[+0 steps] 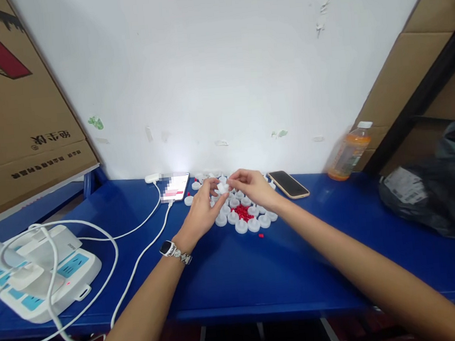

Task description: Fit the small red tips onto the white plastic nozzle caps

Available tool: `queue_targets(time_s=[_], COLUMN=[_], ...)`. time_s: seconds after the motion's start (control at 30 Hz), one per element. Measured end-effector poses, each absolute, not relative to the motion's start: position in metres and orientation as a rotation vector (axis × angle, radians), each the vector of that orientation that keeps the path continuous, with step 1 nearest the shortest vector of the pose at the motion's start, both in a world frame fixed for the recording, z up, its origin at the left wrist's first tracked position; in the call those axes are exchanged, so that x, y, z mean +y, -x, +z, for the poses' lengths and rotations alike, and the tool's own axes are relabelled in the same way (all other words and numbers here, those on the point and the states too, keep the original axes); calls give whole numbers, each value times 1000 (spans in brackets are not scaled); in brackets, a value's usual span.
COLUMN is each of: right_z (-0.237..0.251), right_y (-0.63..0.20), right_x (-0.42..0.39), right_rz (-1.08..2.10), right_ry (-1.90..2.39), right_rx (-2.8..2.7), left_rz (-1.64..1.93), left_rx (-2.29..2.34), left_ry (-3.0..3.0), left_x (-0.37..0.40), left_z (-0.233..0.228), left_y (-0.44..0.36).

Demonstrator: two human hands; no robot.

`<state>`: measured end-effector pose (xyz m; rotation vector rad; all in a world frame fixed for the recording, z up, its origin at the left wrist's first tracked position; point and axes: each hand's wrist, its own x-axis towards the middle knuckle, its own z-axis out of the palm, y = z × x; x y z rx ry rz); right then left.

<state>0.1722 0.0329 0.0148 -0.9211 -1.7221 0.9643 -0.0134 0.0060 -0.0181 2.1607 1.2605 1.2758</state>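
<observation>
**Both hands on one cap**

Left hand (pixel 201 210) and right hand (pixel 253 187) pinch one white cap (pixel 222 188) together, fingers closed on it, above the cap cluster (pixel 241 214) near the desk's (pixel 260 274) back edge.

Head camera looks forward and down over the blue table (pixel 237 276)
</observation>
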Motion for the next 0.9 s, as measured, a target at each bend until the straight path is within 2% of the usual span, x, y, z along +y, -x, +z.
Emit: queue_targets(time_s=[0.33,0.5,0.73,0.9], right_z=[2,1,6,11], right_y=[-184,-185,-184,-195], right_x=[6,0,-7,-8], right_rz=[741,699,443,44], right_ry=[949,1018,1060,1028], right_rx=[-1880,-1833,-1910,-2042], left_rz=[1266,1249,1261,1249], left_rx=[1023,996,875,908], left_ry=[-2221,-2061,-1783,-1759], left_x=[-10,-12,-10,-6], left_z=[-10,-11,-9,-4], left_y=[-4,-11,-21,-10])
